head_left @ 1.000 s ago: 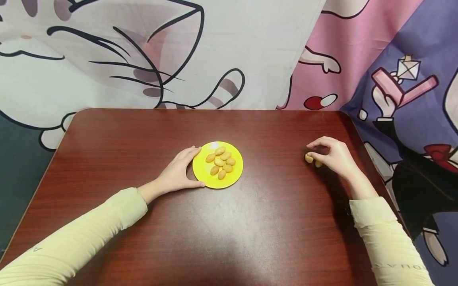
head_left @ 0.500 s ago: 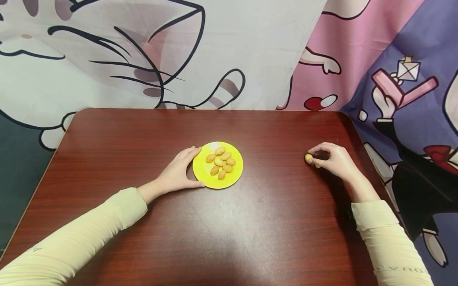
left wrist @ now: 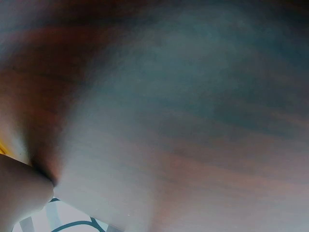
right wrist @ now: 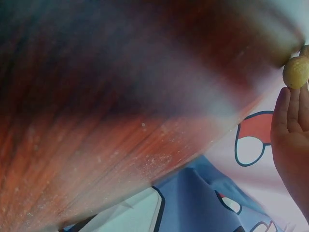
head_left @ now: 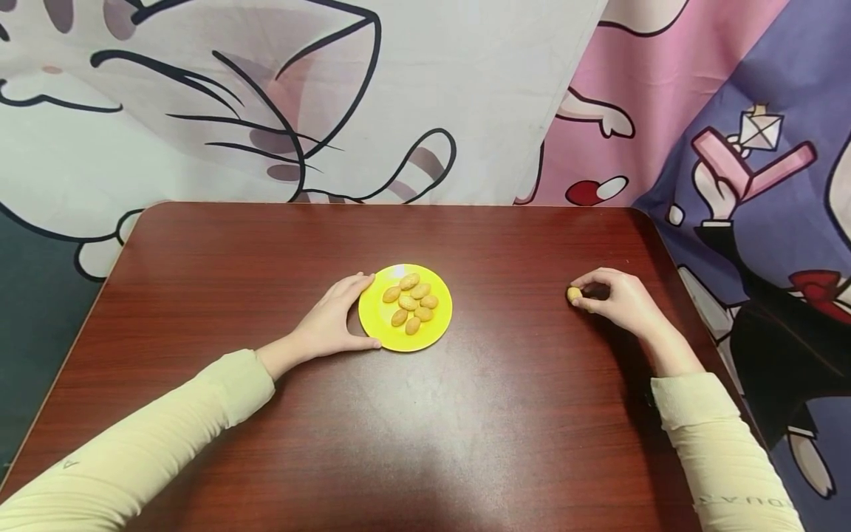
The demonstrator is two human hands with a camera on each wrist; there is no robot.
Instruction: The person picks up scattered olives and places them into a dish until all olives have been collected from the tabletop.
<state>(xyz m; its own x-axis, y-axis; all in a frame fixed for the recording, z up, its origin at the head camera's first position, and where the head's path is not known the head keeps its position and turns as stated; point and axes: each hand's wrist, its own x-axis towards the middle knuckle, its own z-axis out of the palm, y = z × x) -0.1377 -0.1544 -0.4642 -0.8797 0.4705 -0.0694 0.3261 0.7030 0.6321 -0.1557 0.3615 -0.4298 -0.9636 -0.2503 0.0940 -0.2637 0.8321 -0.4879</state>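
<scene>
A round yellow plate (head_left: 435, 331) stands near the middle of the table, with several small tan, oval, nut-like pieces (head_left: 408, 302) on it. My left hand (head_left: 329, 321) holds its left side, thumb at the near rim and fingers at the far rim. To the right, well apart from the plate, my right hand (head_left: 621, 299) pinches another nut-like piece (head_left: 574, 294) between thumb and fingers, low over the table. That pitted, yellowish piece (right wrist: 295, 72) also shows at the fingertips in the right wrist view. The left wrist view catches mostly blurred tabletop and part of the hand (left wrist: 21, 188).
The dark red-brown wooden table (head_left: 412, 414) has rounded far corners. Behind it hangs a cartoon-printed cloth (head_left: 492, 96), which continues down the right side. Both forearms, in pale sleeves (head_left: 159, 421), lie over the near part of the table.
My right hand has lowered slightly and its fingers have closed in on the nut-like piece. A second piece beside it is now mostly hidden by the hand. Left hand and plate stay put.
</scene>
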